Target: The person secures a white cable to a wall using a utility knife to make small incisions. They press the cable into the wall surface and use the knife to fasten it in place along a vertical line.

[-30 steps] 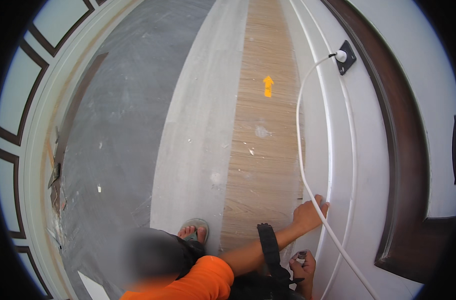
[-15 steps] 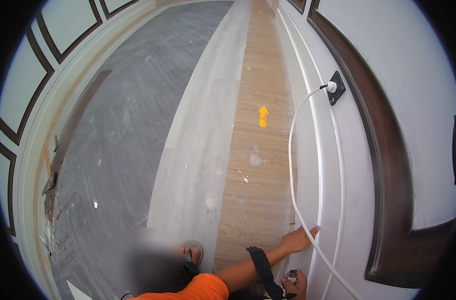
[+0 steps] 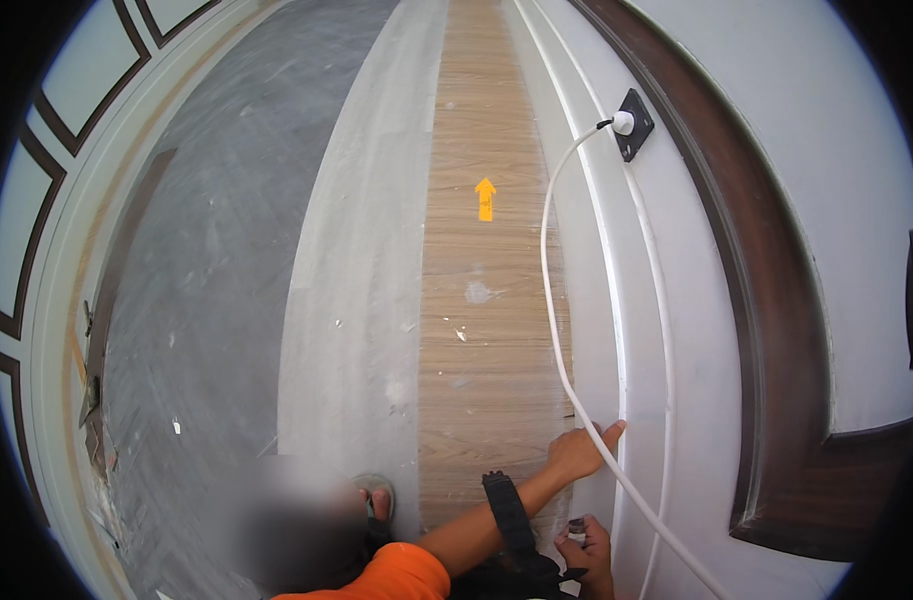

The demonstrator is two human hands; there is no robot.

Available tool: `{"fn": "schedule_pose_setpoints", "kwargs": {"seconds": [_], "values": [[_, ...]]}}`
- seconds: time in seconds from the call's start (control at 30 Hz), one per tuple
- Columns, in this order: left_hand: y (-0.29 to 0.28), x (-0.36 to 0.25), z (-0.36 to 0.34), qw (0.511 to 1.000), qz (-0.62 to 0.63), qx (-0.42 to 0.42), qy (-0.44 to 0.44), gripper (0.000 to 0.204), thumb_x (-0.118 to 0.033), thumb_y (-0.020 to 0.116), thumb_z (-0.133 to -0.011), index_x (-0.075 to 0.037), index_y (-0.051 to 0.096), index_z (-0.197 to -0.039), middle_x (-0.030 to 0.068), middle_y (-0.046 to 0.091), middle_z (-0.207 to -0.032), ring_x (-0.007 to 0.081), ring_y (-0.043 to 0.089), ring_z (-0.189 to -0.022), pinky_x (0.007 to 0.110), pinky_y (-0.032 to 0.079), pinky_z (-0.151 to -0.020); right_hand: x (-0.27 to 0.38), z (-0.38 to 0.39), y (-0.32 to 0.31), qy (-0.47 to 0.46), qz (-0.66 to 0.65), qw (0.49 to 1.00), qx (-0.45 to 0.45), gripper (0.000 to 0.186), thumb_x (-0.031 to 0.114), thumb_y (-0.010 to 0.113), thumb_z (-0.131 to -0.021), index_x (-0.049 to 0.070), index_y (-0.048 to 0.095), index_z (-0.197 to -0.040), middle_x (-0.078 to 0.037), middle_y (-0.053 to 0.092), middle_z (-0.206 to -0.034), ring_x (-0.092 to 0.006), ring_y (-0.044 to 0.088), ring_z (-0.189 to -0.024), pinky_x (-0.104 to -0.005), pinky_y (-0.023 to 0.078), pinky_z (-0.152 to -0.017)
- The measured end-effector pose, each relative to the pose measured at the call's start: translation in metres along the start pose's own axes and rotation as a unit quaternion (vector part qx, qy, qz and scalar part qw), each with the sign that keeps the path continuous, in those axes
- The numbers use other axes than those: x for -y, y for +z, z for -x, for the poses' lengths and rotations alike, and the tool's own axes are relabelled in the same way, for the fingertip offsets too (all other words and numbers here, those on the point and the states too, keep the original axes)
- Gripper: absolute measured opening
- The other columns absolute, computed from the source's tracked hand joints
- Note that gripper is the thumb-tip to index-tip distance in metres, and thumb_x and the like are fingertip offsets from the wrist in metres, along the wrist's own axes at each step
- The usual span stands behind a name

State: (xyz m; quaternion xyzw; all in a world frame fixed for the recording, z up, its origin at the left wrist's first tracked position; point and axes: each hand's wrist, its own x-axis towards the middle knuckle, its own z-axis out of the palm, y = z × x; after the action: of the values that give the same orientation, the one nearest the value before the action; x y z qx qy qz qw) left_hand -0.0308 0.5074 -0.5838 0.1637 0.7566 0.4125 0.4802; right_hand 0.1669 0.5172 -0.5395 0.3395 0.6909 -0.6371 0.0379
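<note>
My left hand [image 3: 578, 452] reaches across to the right, from an orange sleeve [image 3: 402, 570]. One of its fingers is stretched out and its tip touches the edge of the white skirting board [image 3: 614, 330]; the other fingers are partly hidden. Lower down, close to my body, my right hand [image 3: 595, 550] is curled with its fingers round a small dark piece [image 3: 577, 526], too small to name. A white power cable [image 3: 560, 350] hangs from a plug in a black wall socket [image 3: 633, 127] and passes just right of my left hand.
Wood-look planks [image 3: 482, 380] with a yellow arrow sticker [image 3: 486, 200] run beside the skirting. Left of them lie a pale grey strip [image 3: 352, 270] and a dark grey floor [image 3: 212, 300] with scattered debris. A black strap [image 3: 513, 520] crosses my left forearm. A sandalled foot [image 3: 379, 497] stands nearby.
The view has shifted, so the floor and socket sit further left and higher. My left fingertip is still on the skirting edge. More of my right hand shows.
</note>
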Motion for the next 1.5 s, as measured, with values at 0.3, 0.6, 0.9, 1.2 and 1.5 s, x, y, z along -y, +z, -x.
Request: {"fn": "schedule_pose_setpoints", "kwargs": {"seconds": [0.3,0.6,0.9,1.2,1.5], "values": [[0.006,-0.014,0.011,0.995,-0.01,-0.079,0.055,0.057,-0.048,0.036,-0.1,0.004,0.06,-0.106,0.0261,0.066,-0.092,0.0445,0.065,-0.09,0.049,0.049,-0.085,0.026,0.002,0.006,-0.065,0.093,0.993,0.018,0.013,0.007,0.069,-0.077,0.005,0.058,-0.084,-0.001,0.06,-0.076,-0.0089,0.053,-0.068,-0.0242,0.043,-0.065],[0.036,0.008,-0.011,0.932,0.015,-0.252,0.261,0.056,-0.029,0.043,-0.101,0.012,0.037,-0.138,0.039,0.037,-0.141,0.0475,0.045,-0.127,0.046,0.038,-0.108,0.02,0.01,-0.002,-0.061,0.055,0.997,0.013,0.016,0.003,0.069,-0.078,0.003,0.058,-0.089,-0.001,0.06,-0.078,-0.0091,0.056,-0.072,-0.0244,0.044,-0.066],[0.009,0.02,-0.043,0.968,0.086,-0.098,0.214,0.085,-0.033,0.054,-0.093,0.017,0.011,-0.146,0.0402,0.016,-0.151,0.0454,0.017,-0.145,0.04,0.017,-0.119,0.023,0.014,-0.018,-0.082,0.1,0.99,0.05,0.024,0.014,0.072,-0.081,0.0,0.062,-0.098,-0.014,0.068,-0.084,-0.0234,0.067,-0.074,-0.034,0.051,-0.068],[0.005,0.019,-0.034,0.972,0.157,-0.075,0.155,0.086,-0.037,0.057,-0.093,0.016,0.015,-0.147,0.0399,0.014,-0.152,0.0443,0.016,-0.145,0.037,0.025,-0.116,0.024,0.011,-0.017,-0.054,0.058,0.996,0.031,0.015,0.006,0.069,-0.081,0.003,0.059,-0.091,-0.003,0.061,-0.077,-0.0095,0.055,-0.071,-0.026,0.044,-0.063],[0.019,0.014,-0.026,0.94,0.124,-0.192,0.253,0.061,-0.026,0.054,-0.095,-0.001,0.036,-0.147,0.045,0.031,-0.141,0.051,0.032,-0.137,0.043,0.037,-0.108,0.024,0.007,-0.019,0.013,0.042,0.999,-0.011,0.012,0.004,0.067,-0.079,0.003,0.056,-0.085,0.0,0.059,-0.074,-0.0058,0.052,-0.066,-0.0241,0.043,-0.061]]}}
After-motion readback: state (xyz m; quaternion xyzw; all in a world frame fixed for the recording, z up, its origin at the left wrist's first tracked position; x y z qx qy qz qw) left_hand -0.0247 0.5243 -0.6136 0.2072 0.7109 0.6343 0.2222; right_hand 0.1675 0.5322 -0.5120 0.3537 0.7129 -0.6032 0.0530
